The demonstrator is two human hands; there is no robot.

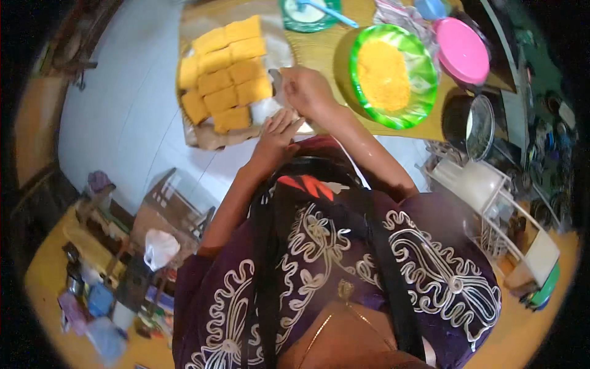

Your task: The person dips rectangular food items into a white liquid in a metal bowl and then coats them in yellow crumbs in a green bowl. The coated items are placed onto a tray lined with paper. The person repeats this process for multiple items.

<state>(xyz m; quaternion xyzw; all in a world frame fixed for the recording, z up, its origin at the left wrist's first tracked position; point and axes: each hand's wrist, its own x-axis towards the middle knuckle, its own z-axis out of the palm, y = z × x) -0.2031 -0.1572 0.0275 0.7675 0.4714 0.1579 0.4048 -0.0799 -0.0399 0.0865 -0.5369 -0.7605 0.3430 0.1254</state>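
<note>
Rows of yellow-orange rectangular food pieces (226, 74) lie on brown paper (203, 138) at the table's left part. My left hand (279, 131) rests with its fingers near the paper's edge, just right of the nearest pieces; whether it grips anything is unclear. Curled beside it is my right hand (306, 92), close to a small grey item (276, 80) at its fingertips that is too blurred to name. To the right stands a green and white bowl (419, 92) holding orange crumbs (383, 76).
At the table's far side is a green dish (288, 23) with white contents and a blue brush or spatula (339, 18). A pink plastic lid or plate (462, 50), a crumpled cloth (401, 14) and a dark pot (456, 117) stand right. A wooden chair (166, 217) is behind left.
</note>
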